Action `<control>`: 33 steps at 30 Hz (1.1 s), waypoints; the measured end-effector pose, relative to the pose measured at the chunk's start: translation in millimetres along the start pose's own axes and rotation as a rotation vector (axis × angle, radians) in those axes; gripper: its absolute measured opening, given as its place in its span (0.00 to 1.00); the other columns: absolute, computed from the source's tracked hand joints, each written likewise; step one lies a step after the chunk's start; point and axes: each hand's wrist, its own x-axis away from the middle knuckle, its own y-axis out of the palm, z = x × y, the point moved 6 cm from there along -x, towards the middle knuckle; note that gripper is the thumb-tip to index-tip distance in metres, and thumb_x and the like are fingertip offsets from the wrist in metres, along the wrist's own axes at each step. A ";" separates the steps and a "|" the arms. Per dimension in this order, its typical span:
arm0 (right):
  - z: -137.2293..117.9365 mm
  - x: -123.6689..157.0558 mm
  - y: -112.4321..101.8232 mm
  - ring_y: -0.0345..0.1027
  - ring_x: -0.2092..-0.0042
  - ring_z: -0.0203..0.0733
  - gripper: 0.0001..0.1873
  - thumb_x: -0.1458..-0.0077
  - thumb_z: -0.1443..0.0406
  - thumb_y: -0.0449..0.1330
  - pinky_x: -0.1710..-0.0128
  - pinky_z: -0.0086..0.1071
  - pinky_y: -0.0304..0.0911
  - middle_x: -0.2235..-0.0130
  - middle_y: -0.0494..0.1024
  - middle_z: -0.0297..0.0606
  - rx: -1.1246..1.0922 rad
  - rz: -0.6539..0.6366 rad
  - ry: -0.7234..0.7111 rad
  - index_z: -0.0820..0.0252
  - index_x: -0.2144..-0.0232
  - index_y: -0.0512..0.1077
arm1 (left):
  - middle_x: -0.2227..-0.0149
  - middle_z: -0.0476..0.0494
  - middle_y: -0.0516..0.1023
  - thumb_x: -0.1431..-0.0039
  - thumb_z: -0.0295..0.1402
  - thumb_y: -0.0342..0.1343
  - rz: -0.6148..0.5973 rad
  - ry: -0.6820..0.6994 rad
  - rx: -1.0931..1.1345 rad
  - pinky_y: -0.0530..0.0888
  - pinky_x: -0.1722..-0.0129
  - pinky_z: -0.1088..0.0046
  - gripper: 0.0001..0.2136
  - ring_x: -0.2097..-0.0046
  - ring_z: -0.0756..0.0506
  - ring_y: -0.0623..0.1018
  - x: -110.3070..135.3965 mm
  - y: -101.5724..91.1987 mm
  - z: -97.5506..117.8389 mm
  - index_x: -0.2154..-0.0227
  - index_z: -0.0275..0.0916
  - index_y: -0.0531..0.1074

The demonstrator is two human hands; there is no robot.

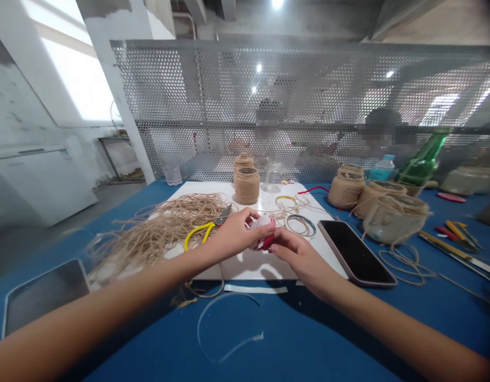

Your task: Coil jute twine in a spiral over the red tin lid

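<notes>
Over the white board [245, 268], my left hand [242, 228] is closed around a small round white-and-red thing [261, 233]; its exact kind is hard to make out. My right hand [295, 252] touches its red part from the right, thumb and fingers bent and pressed together. Yellow-handled scissors [201, 233] lie left of my left hand, blades pointing away. A loose heap of jute twine [165, 228] spreads over the board's left side. To the right of my hands lie a dark ring [301, 225] and a yellow ring [285, 200] among strands of twine.
Twine-wrapped jars [247, 185] stand behind my hands, more [346, 188] at right by a green bottle [423, 159]. A phone [356, 252] lies right, a tablet-like device [46, 292] left. Clear strip [229, 353] curls in front. Beyond the perforated screen [213, 95] are people.
</notes>
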 end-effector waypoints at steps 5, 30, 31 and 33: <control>7.2 3.1 1.5 0.66 0.58 0.39 0.09 0.41 0.59 0.52 0.55 0.35 0.59 0.62 0.73 0.35 -0.134 0.018 0.011 0.58 0.66 0.67 | 0.65 0.43 0.76 0.46 0.58 0.44 -0.023 -0.024 0.008 0.69 0.67 0.71 0.27 0.66 0.46 0.75 2.6 6.5 -2.5 0.63 0.37 0.67; -4.6 32.4 11.2 0.63 0.65 0.35 0.06 0.40 0.62 0.52 0.63 0.28 0.58 0.68 0.69 0.31 0.110 0.060 0.026 0.57 0.68 0.65 | 0.73 0.49 0.74 0.45 0.30 0.50 0.101 0.374 -0.240 0.66 0.68 0.74 0.05 0.69 0.49 0.72 68.6 13.0 28.1 0.74 0.39 0.69; -5.8 33.5 11.5 0.62 0.65 0.35 0.07 0.40 0.63 0.51 0.63 0.28 0.58 0.68 0.69 0.31 0.128 0.065 0.027 0.58 0.68 0.66 | 0.73 0.49 0.74 0.46 0.28 0.50 0.110 0.393 -0.229 0.66 0.68 0.74 0.05 0.69 0.49 0.72 70.3 12.9 29.5 0.73 0.39 0.69; -7.4 35.3 11.7 0.63 0.64 0.35 0.07 0.39 0.63 0.50 0.63 0.28 0.58 0.67 0.70 0.32 0.154 0.073 0.030 0.58 0.67 0.65 | 0.72 0.49 0.75 0.47 0.27 0.50 0.125 0.422 -0.211 0.66 0.67 0.74 0.05 0.69 0.49 0.72 73.4 12.8 32.0 0.72 0.38 0.70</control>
